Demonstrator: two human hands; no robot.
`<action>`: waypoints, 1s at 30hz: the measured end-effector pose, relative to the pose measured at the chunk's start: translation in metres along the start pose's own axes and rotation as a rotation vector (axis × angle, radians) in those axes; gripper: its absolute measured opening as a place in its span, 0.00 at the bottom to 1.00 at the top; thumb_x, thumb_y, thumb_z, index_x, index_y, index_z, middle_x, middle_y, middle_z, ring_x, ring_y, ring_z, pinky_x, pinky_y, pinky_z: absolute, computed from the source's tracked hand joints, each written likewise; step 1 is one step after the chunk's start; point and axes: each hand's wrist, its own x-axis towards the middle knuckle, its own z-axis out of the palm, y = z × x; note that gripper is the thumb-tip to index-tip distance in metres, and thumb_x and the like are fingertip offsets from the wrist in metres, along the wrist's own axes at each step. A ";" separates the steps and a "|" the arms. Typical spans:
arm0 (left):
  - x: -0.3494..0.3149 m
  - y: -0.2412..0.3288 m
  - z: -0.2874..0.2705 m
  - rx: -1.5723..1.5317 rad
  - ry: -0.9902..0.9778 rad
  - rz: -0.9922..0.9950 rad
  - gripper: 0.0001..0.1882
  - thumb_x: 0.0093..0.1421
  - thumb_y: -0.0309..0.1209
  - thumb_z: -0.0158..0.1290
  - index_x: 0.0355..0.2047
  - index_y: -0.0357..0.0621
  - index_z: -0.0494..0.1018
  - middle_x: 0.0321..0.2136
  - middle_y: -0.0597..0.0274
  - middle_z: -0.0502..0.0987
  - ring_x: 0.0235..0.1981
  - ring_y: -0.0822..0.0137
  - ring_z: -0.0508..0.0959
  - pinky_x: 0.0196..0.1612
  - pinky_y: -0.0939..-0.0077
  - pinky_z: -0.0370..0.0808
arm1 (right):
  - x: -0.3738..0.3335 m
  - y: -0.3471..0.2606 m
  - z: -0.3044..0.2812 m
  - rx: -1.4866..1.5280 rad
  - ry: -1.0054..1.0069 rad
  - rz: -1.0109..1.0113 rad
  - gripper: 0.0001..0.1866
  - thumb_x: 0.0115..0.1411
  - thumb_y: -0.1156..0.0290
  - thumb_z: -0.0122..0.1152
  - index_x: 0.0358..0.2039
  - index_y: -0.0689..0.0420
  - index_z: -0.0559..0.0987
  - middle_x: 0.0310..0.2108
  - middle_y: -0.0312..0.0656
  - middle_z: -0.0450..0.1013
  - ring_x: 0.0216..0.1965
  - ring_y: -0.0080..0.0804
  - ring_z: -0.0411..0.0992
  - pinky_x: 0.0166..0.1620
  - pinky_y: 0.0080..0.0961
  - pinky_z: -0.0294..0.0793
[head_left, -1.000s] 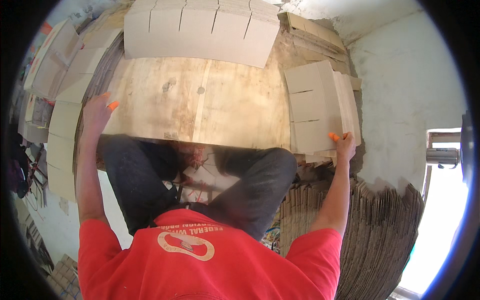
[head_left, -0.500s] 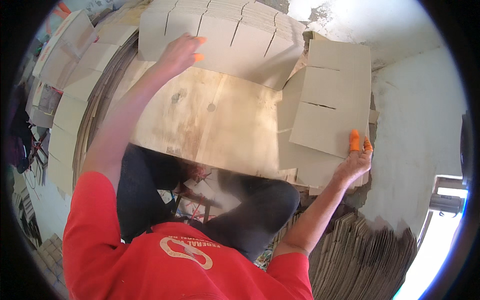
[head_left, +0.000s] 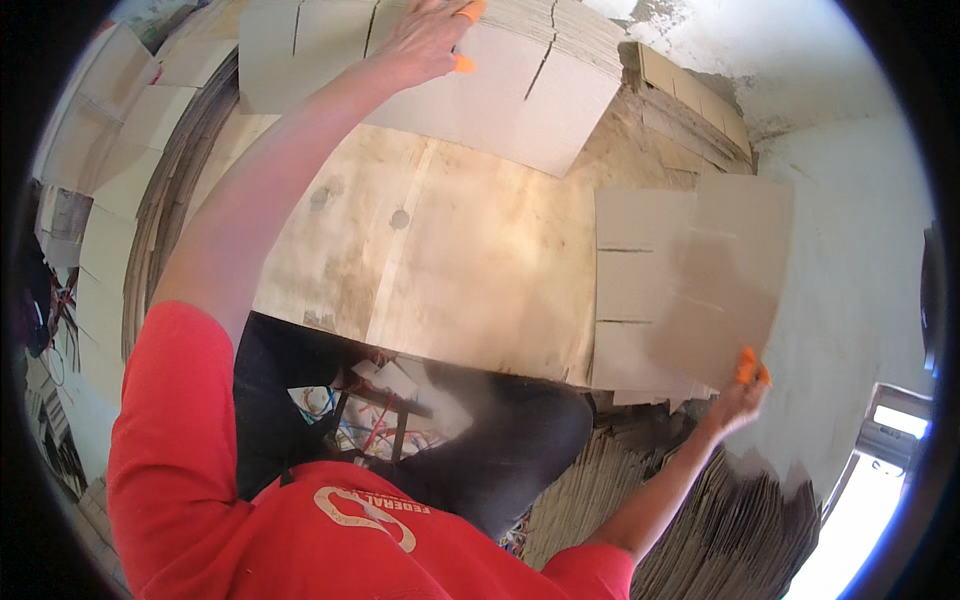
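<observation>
Orange finger covers sit on the fingertips of both my hands. My left hand [head_left: 432, 42] is over the upright stack of slotted cardboard sheets [head_left: 480, 110] at the far side of the board, thumb and finger apart; I see nothing held in it. My right hand [head_left: 744, 392] pinches the near corner of a slightly blurred cardboard sheet [head_left: 735, 270] with faint slits. That sheet overlaps a pile of slotted cardboard [head_left: 622, 285] at the right of the board, whose slits open on its left edge.
The wooden board [head_left: 480, 260] spans above my knees. Dark-edged cardboard [head_left: 175, 200] lines its left side. More slotted sheets [head_left: 695, 95] lie at the far right by the pale wall [head_left: 850, 240]. Packed cardboard pieces [head_left: 740, 530] stand below on the right.
My right hand has moved nearer and right with its sheet, which has swung to the right of the pile. My left hand has moved farther out and right along the stack. The view has shifted.
</observation>
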 end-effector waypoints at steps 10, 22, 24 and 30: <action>0.043 -0.004 0.021 0.085 -0.186 0.139 0.17 0.52 0.22 0.57 0.43 0.41 0.67 0.42 0.62 0.71 0.50 0.61 0.69 0.50 0.65 0.72 | -0.051 -0.122 0.018 0.933 0.037 0.242 0.19 0.58 0.72 0.66 0.47 0.63 0.72 0.32 0.43 0.77 0.26 0.21 0.76 0.14 0.10 0.65; 0.013 0.031 -0.039 0.096 -0.448 0.362 0.06 0.51 0.21 0.56 0.30 0.41 0.72 0.30 0.57 0.75 0.38 0.57 0.74 0.40 0.61 0.71 | -0.076 -0.185 0.030 0.808 -0.097 -0.156 0.22 0.60 0.79 0.61 0.56 0.63 0.72 0.49 0.45 0.75 0.38 0.26 0.76 0.30 0.18 0.78; 0.006 0.045 -0.059 0.225 -0.500 0.502 0.07 0.50 0.22 0.57 0.31 0.41 0.73 0.31 0.54 0.76 0.36 0.55 0.75 0.40 0.60 0.71 | -0.078 -0.196 0.033 0.547 -0.028 -0.265 0.22 0.60 0.78 0.62 0.56 0.61 0.73 0.50 0.43 0.75 0.39 0.24 0.76 0.35 0.20 0.79; -0.031 0.042 -0.046 -0.514 -0.325 0.248 0.03 0.44 0.18 0.52 0.21 0.36 0.69 0.22 0.49 0.71 0.32 0.50 0.74 0.30 0.57 0.68 | -0.090 -0.215 0.023 0.520 -0.061 -0.364 0.24 0.59 0.77 0.64 0.57 0.57 0.73 0.45 0.40 0.79 0.35 0.20 0.76 0.39 0.19 0.78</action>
